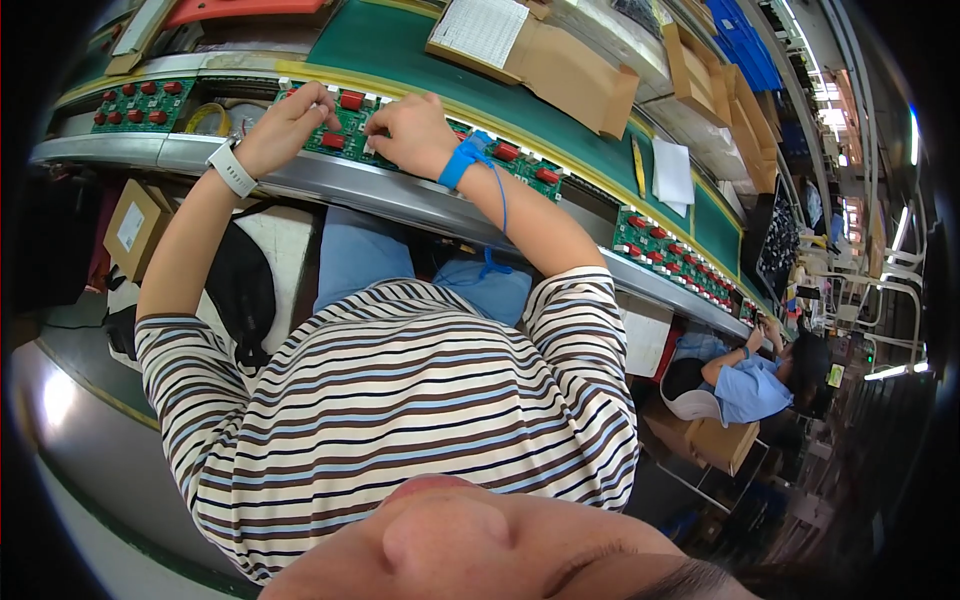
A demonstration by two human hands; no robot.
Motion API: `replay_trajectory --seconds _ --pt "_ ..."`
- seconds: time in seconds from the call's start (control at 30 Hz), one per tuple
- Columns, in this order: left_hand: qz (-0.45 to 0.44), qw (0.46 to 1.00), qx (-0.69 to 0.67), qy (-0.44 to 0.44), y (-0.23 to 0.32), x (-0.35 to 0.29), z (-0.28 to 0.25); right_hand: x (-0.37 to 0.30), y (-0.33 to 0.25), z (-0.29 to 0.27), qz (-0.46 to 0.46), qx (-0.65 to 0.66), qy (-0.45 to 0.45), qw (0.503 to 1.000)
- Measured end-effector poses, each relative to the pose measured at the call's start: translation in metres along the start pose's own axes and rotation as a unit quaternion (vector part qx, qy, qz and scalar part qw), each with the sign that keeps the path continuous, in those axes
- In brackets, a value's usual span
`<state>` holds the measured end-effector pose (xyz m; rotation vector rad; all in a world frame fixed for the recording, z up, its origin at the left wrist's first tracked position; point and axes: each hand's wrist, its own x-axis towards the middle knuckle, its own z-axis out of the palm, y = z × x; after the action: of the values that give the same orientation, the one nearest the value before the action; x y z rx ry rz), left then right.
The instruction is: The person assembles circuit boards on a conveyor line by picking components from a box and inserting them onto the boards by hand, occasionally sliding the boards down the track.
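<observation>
Shiny grey floor (110, 465) at lower left, long green-topped bench (375, 45), glowing tube lights (914, 148) at right

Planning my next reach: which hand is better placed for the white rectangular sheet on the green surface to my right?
Probably your right hand: it's nearer the white rectangular sheet. Your left hand is farther off, beyond the right one.

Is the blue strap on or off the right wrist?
On: the blue strap sits across the right wrist, just behind the right hand. Its fastening cannot be told.
</observation>
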<state>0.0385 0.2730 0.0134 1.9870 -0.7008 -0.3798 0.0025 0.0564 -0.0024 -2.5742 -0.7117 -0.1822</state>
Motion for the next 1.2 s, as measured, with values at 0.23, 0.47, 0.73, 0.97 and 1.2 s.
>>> replay_trajectory --seconds 0.23,0.47,0.73,0.97,1.2 --pt "0.023 0.995 0.097 0.023 0.003 -0.002 -0.004 0.007 -0.002 0.006 -0.013 -0.018 -0.015 1.000" --pt "-0.016 0.999 0.023 0.028 0.008 0.002 0.004 0.003 -0.006 0.002 -0.016 -0.009 -0.029 0.999" --pt "-0.085 0.993 -0.075 0.014 0.008 0.003 0.005 0.003 -0.015 -0.008 -0.010 0.023 -0.065 0.998" --pt "-0.090 0.958 -0.256 -0.093 0.014 -0.001 0.009 0.010 -0.018 -0.013 0.003 0.327 -0.029 0.945" --pt "0.056 0.992 0.009 0.115 -0.020 -0.008 -0.009 0.024 -0.008 -0.019 0.075 0.230 -0.083 0.967"
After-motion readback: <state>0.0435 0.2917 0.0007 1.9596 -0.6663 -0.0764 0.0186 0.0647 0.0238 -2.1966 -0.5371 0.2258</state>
